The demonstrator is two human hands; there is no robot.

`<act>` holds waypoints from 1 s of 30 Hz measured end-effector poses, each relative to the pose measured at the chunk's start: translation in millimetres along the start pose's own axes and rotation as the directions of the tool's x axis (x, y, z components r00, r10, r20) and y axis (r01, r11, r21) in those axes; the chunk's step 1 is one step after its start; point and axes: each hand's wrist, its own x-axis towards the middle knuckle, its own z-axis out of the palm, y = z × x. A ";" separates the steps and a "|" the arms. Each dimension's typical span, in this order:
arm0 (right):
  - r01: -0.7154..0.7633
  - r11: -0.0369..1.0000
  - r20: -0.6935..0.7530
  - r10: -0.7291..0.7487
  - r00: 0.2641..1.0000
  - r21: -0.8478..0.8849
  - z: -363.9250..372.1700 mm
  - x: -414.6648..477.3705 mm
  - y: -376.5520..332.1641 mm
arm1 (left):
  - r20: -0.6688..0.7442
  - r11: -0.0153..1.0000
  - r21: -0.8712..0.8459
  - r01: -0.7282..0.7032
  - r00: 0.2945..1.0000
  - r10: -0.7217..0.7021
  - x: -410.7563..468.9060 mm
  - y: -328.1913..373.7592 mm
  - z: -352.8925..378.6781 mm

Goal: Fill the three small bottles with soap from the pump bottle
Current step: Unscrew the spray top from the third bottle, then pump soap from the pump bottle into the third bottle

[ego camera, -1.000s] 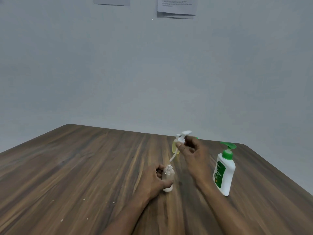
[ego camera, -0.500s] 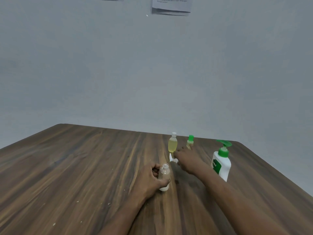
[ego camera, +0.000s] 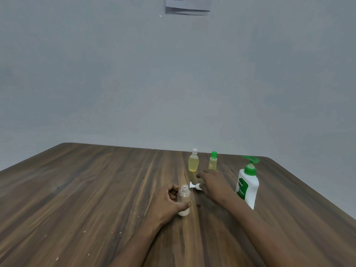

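**Clear plastic small bottle**: uncapped, upright on the brown wood-grain table. The left hand wraps fingers and thumb round it.
**White spray cap**: lies on its side just beyond the bottle.
**Right hand**: palm down, fingers fairly straight, evidently holding nothing; contact with the cap unclear.
**White pump bottle with green head**: upright, to the right of the right hand, which is the nearer hand; likely the next reach.
**White-capped yellow bottle** and **green-capped slim bottle**: stand behind.

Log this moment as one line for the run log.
left hand: grips uncapped bottle upright | right hand: fingers straight by spray cap on table | pump bottle: untouched | white-capped bottle, green-capped bottle: standing behind
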 end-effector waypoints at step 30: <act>-0.215 0.648 -0.322 0.605 0.728 0.731 -12.4 -79.5 52.0 | 0.040 0.998 0.053 -0.029 0.999 0.027 -7.9 4.3 -5.2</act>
